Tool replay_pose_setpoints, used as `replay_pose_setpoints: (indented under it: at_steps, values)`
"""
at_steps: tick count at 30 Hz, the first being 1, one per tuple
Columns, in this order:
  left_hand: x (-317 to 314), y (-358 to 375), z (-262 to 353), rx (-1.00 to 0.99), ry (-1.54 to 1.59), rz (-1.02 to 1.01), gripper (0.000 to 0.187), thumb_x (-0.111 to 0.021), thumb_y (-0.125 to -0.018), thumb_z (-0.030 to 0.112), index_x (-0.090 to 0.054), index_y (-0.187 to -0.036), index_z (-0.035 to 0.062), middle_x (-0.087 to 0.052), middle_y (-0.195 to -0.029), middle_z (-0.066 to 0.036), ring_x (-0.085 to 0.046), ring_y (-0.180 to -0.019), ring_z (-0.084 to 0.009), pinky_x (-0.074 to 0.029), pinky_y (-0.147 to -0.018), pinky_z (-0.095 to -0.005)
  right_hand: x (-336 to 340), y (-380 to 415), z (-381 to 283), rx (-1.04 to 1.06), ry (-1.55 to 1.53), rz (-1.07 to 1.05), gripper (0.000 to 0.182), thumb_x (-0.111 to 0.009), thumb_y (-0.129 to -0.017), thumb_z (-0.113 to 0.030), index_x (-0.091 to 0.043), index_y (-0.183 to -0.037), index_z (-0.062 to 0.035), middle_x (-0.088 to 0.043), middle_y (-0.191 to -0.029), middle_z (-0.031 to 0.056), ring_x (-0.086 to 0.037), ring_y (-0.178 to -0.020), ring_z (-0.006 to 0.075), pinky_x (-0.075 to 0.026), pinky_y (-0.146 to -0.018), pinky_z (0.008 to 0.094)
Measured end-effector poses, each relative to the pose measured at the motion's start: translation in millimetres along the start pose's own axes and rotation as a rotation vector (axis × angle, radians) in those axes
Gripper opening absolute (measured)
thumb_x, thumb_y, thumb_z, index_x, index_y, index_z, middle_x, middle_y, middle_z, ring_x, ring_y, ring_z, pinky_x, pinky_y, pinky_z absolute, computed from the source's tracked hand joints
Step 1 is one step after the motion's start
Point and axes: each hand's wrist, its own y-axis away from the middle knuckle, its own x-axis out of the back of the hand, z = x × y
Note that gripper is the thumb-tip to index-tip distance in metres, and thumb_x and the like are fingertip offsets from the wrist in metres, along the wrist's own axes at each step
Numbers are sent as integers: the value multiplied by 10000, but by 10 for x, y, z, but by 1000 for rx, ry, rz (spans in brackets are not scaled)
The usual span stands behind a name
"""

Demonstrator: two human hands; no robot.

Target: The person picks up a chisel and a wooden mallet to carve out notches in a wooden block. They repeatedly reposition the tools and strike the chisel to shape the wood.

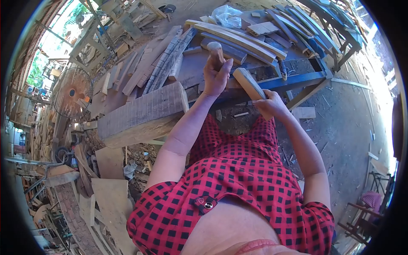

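Fingers of the left hand [216, 78] we log as curled round a round-ended wooden piece [215, 50], its pale, rounded tip poking out past the grip, away from the body; the thumb lies along the right side, and most of the other fingertips are hidden, so we can't tell exactly how they sit. Right hand [273, 105]: clasped round a flat-sided wooden block [248, 83] held at a tilt, upper end angled toward the left hand (near it, but apart in our view), lower end showing below the palm. Both wooden pieces are up in front of the lap, over the red checked clothing [242, 170]. Just beside the left forearm we have a thick timber beam [142, 106], with the arm crossing close to its near end; whether they touch, we can't say. Beyond the hands, a blue metal frame [304, 83] runs to the right, and past it we note a stack of planks [242, 38] with a clear plastic bag [227, 16] at its far side. More loose boards [159, 63] lie to the left, then a round fan [73, 91] at far left and a flat sheet [110, 204] lower down.
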Motion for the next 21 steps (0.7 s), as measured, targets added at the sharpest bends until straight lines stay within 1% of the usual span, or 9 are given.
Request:
replay_pose_setpoints:
  at_steps: [4, 9, 11, 12, 15, 18, 19, 20, 21]
  values:
    - [-193, -30, -40, -28, -122, 25, 137, -661, -818, 80, -528, -850, 66, -492, -680, 36, -442, -595, -21, -393, -532, -202, 108, 3, 71, 130, -301, 88, 482, -736, -716, -251, -609, -1101, 8, -658, -928, 98, -615, -846, 164, -470, -778, 300]
    - [-353, 32, -146, -94, -322, -47, 132, -679, -780, 52, -556, -824, 68, -501, -640, 28, -439, -597, -31, -392, -533, -223, 603, 649, -900, 393, -603, 366, 524, -723, -732, -205, -543, -1186, -14, -614, -982, 49, -548, -870, 101, -449, -758, 269]
    - [-428, 27, -68, -92, -404, -159, 156, -692, -760, 55, -567, -854, 54, -523, -659, 9, -463, -619, -45, -420, -564, -245, 708, 791, -995, 707, -530, 619, 578, -718, -731, -198, -510, -1233, -2, -617, -985, 67, -554, -896, 118, -453, -788, 280]
    - [-446, 27, -47, -103, -405, -151, 156, -692, -760, 55, -567, -854, 54, -523, -659, 9, -463, -619, -45, -420, -564, -245, 698, 785, -947, 720, -526, 615, 578, -718, -731, -198, -510, -1233, -2, -617, -985, 67, -554, -896, 118, -453, -788, 280]
    - [-466, 46, -72, -74, -384, -159, 186, -712, -738, 71, -567, -850, 40, -544, -654, -19, -481, -600, -54, -436, -551, -265, 712, 685, -816, 331, 83, 240, 706, -730, -717, -221, -439, -1312, 25, -629, -993, 111, -583, -914, 181, -454, -843, 302]
    - [-491, 67, -20, -35, -407, -195, 207, -709, -715, 71, -543, -829, 26, -532, -653, -101, -473, -603, -96, -445, -575, -291, 917, 850, -964, 326, 14, 289, 701, -729, -716, -205, -439, -1311, 29, -629, -986, 121, -597, -877, 178, -468, -790, 291]
    - [-497, 67, -48, -49, -370, -205, 216, -712, -703, 55, -544, -834, 23, -524, -653, -102, -464, -591, -116, -439, -575, -292, 938, 947, -1075, 285, -308, 219, 684, -716, -725, -190, -438, -1309, 32, -631, -983, 128, -595, -826, 150, -469, -717, 272]
    - [-499, 82, -68, -44, -374, -199, 216, -712, -703, 55, -544, -834, 23, -524, -653, -102, -464, -591, -116, -439, -575, -292, 934, 937, -1047, 283, -309, 210, 684, -716, -725, -190, -438, -1309, 32, -631, -983, 128, -595, -826, 150, -469, -717, 272]
    - [-501, 88, -80, -60, -370, -197, 215, -711, -698, 51, -545, -831, 24, -522, -652, -103, -461, -583, -129, -436, -575, -292, 947, 913, -999, 471, -417, 312, 680, -710, -730, -188, -435, -1310, 37, -627, -983, 127, -581, -818, 130, -458, -705, 263]
